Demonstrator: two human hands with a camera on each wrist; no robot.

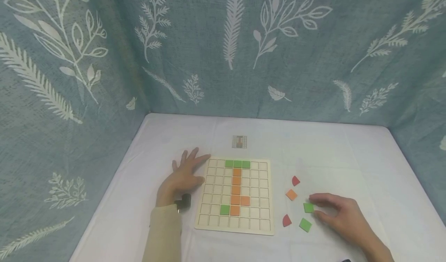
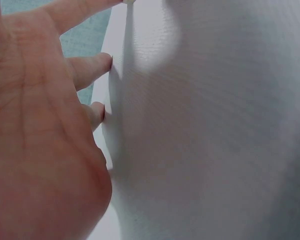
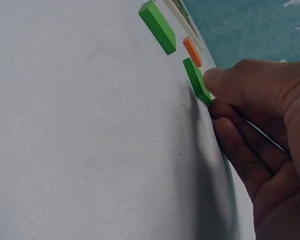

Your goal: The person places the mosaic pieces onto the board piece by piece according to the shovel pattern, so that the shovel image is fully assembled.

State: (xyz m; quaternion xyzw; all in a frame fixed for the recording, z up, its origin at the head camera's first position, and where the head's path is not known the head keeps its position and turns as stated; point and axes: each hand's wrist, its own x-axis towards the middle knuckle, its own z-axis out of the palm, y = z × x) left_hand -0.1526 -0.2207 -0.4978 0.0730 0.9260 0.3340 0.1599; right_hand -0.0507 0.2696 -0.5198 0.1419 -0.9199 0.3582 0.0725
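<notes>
A pale gridded board (image 1: 235, 230) lies on the table with green tiles (image 1: 237, 164) along its top row and a column of orange tiles (image 1: 236, 181) below them. Another green tile (image 1: 224, 210) and an orange tile (image 1: 245, 201) flank that column near the bottom. My left hand (image 1: 184, 175), fingers spread, rests by the board's left side, index fingertip at the upper corner and thumb at the edge. To the right, my right hand (image 1: 343, 215) has thumb and index finger parted beside a loose green square (image 1: 308, 208). The thumb tip (image 3: 215, 79) is against or very near its edge.
Near the right hand lie a second green square (image 1: 305, 225), an orange square (image 1: 291, 194) and two red quarter-round pieces, one upper (image 1: 295, 181) and one lower (image 1: 287, 220). A small pattern card (image 1: 239, 142) lies beyond the board. Leaf-printed curtains (image 1: 209, 88) surround the white table (image 1: 348, 153).
</notes>
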